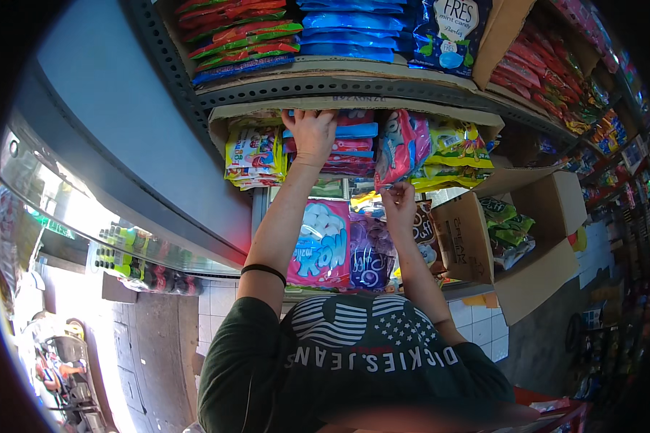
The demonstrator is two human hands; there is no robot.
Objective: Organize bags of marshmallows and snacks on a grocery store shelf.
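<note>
My left hand (312, 132) reaches into the cardboard tray (357, 103) on the shelf, its fingers over a stack of pink and blue candy packets (352, 145); whether they grip one is hidden. My right hand (400, 201) pinches the lower corner of a pink and blue candy bag (397, 146), which stands tilted at the tray's front. Yellow candy bags (254, 154) lie left of the stack, and yellow-green bags (457, 143) lie on the right. Below my hands are a pink bag of marshmallow-like sweets (319, 243) and a purple candy bag (372, 251).
A perforated metal shelf edge (325, 86) runs above the tray, with red and blue candy packets (352, 30) over it. An open cardboard box (466, 238) with green packets stands at right. A large pale panel (141, 108) borders the left side.
</note>
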